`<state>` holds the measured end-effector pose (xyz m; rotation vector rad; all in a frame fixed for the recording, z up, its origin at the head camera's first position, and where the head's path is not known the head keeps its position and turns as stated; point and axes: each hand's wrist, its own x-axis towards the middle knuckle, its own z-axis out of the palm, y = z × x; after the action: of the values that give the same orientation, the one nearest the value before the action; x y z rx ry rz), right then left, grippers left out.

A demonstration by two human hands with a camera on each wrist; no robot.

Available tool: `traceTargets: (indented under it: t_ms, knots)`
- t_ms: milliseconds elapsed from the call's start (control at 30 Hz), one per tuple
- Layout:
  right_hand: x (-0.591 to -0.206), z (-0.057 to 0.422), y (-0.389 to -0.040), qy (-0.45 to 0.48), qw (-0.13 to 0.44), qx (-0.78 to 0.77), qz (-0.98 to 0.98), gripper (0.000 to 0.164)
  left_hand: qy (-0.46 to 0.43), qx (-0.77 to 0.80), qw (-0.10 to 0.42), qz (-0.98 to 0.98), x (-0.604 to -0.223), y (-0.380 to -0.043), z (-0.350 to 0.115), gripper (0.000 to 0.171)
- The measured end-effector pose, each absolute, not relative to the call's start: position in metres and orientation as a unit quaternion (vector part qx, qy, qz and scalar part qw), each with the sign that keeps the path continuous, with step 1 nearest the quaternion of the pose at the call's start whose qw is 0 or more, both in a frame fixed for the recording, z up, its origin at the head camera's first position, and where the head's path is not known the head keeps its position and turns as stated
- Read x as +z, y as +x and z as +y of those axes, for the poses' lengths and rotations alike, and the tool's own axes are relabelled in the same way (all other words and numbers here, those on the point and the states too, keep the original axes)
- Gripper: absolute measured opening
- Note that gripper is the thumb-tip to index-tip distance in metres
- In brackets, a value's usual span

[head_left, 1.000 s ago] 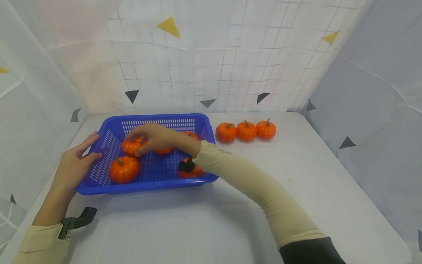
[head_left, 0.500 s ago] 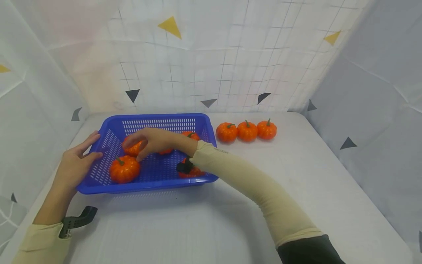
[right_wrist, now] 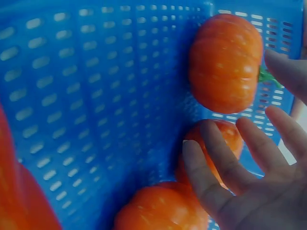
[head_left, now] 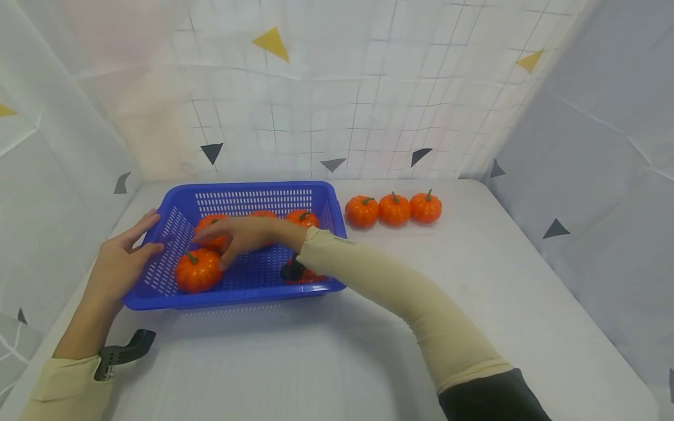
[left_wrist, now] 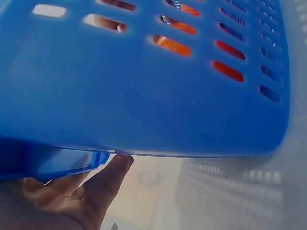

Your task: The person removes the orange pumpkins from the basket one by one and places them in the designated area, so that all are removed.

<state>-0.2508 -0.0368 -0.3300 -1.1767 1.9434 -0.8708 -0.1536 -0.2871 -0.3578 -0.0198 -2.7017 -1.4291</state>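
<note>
A blue perforated basket (head_left: 231,301) holds several small orange pumpkins. At its left end my left hand (head_left: 116,263) rests against the rim with extended fingers. In the left wrist view, the left hand (left_wrist: 72,201) lies beneath the rim, a fingertip against the wall. My right hand (head_left: 239,235) is inside the basket, reaching over the back-left pumpkin (head_left: 207,223), its thumb beside the front-left pumpkin (head_left: 198,273). The right wrist view shows the right hand (right_wrist: 254,191) with spread fingers, the thumb near the stem of a pumpkin (right_wrist: 224,64). Whether it touches any is unclear.
Three pumpkins stand in a row right of the basket: a left one (head_left: 361,211), a middle one (head_left: 394,209) and a right one (head_left: 426,207). A white tabletop (head_left: 253,368) bears everything. White sheeting (head_left: 337,105) hangs behind and at both sides.
My right hand has lowered slightly toward the front of the basket, uncovering more of the back pumpkins. The left hand and the basket stay put.
</note>
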Motion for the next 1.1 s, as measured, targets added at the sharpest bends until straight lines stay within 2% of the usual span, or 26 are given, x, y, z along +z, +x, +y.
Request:
traceTargets:
  t_ms: [233,800,1100]
  knots:
    - [-0.336,-0.037,-0.251,-0.489,0.351,-0.325,0.729,0.072,-0.009,-0.467,0.045,-0.883,-0.359,-0.154,-0.288,0.059]
    - [-0.347,-0.045,-0.245,-0.453,0.406,-0.29,0.739,0.075,-0.016,-0.461,0.048,-0.886,-0.364,-0.155,-0.288,0.059]
    - [-0.343,-0.044,-0.242,-0.455,0.399,-0.29,0.741,0.079,-0.014,-0.462,0.048,-0.886,-0.361,-0.155,-0.288,0.059]
